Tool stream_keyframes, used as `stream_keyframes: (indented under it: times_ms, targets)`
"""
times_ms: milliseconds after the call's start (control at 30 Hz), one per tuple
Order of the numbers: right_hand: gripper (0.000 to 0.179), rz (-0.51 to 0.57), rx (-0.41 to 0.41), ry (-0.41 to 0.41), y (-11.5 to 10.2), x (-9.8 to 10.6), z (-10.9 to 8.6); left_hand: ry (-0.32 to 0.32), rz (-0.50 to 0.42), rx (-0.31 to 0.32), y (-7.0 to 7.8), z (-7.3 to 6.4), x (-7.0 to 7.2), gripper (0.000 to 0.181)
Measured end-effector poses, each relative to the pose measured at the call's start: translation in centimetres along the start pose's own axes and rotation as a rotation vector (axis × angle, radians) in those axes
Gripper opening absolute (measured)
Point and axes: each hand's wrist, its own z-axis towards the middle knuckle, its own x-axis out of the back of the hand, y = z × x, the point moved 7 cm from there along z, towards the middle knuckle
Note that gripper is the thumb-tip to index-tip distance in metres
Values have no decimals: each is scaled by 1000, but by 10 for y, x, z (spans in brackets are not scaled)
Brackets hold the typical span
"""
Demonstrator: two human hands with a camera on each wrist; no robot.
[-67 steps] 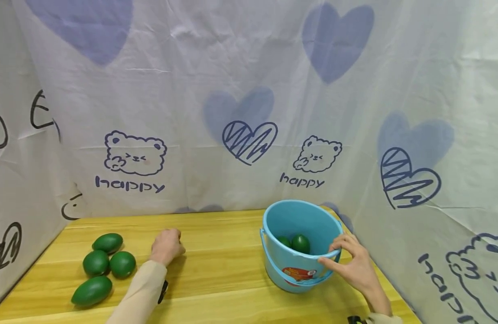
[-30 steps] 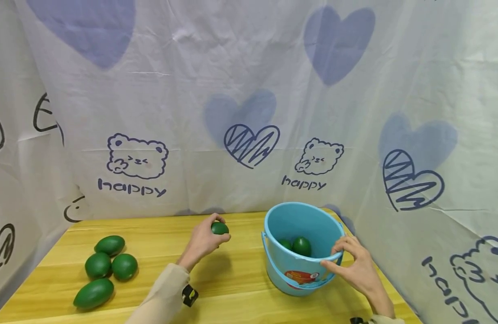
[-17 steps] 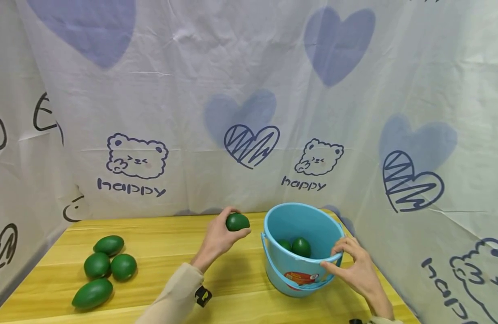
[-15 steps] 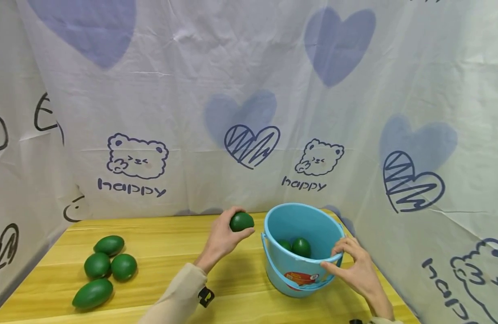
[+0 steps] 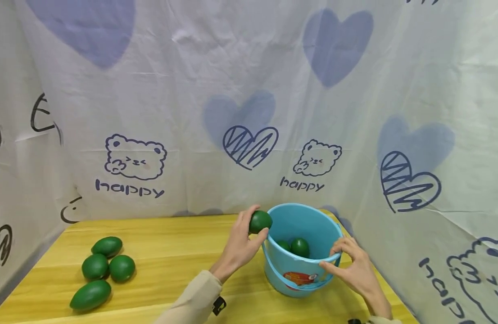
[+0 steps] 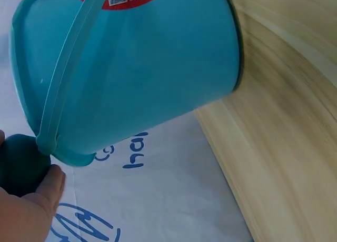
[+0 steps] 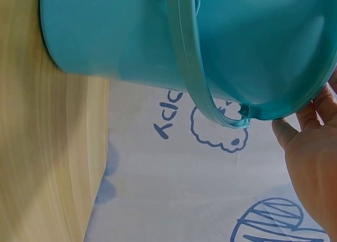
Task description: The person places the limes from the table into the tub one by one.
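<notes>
My left hand point(image 5: 242, 245) grips a smooth dark green avocado point(image 5: 260, 222) between thumb and fingers, right at the left rim of a light blue bucket point(image 5: 291, 270). The left wrist view shows this avocado point(image 6: 22, 165) beside the handle joint. On the bucket's right side, my right hand point(image 5: 356, 265) pinches the rim, thumb outside and fingertips over the edge. The right wrist view has those fingers point(image 7: 310, 113) at the rim. Inside the upright bucket lie an avocado point(image 5: 300, 247) and part of another green one point(image 5: 283, 245), mostly hidden by the front wall.
Several more avocados lie grouped on the left of the wooden table point(image 5: 168, 256), one of them point(image 5: 122, 268) nearest the middle. The bucket's handle point(image 5: 281, 274) hangs down its front. A printed white cloth point(image 5: 184, 112) stands behind the table and along both sides.
My left hand has lifted an avocado from the table's left-middle area and carried it right to the bucket's rim. The right hand has kept its hold on the bucket throughout.
</notes>
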Motion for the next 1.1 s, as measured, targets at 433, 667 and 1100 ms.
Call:
stream_keyframes:
  times_ms: [433, 667, 1100]
  targets:
    - [35, 7, 28, 12, -4, 2, 2, -86, 96, -199, 22, 3, -17, 55]
    - [38, 24, 43, 47, -10, 3, 4, -137, 134, -185, 24, 7, -22, 56]
    - [35, 29, 72, 62, -41, 6, 3, -180, 128, -137, 14, 5, -26, 55]
